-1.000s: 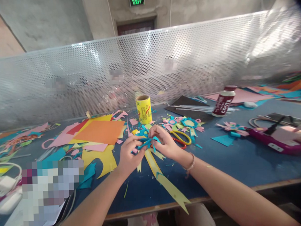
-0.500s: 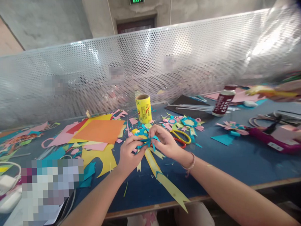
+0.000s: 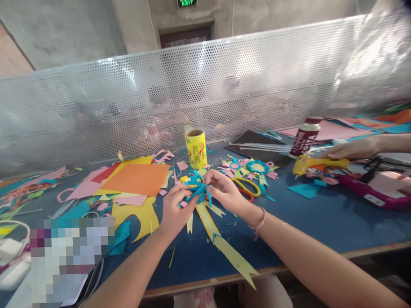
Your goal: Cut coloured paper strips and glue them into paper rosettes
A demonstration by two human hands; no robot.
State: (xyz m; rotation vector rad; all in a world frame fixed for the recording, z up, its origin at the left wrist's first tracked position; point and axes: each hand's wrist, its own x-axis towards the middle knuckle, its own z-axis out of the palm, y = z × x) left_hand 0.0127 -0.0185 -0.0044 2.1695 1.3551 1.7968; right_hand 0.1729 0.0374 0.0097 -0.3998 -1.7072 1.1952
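Both of my hands meet over the middle of the blue table [image 3: 329,221]. My left hand [image 3: 175,210] and my right hand [image 3: 225,191] pinch a small blue paper flower [image 3: 197,191] with fringed petals between their fingertips. Yellow paper ribbon tails [image 3: 225,250] lie under the flower and run toward the table's front edge. Scissors with yellow and red handles [image 3: 247,189] rest just right of my right hand.
Orange, yellow and pink paper sheets [image 3: 135,179] lie at left. A yellow label roll [image 3: 196,148] stands behind my hands. Finished paper flowers [image 3: 249,167], a bottle [image 3: 305,138] and a purple tool [image 3: 371,191] sit at right. Another person's hand [image 3: 355,148] holds a yellow glue gun [image 3: 310,164]. Perforated metal screen [image 3: 203,82] behind.
Another person's hand with the yellow glue gun has come down from the far right onto the table beside the bottle. My hands have turned the blue flower slightly and stay in place.
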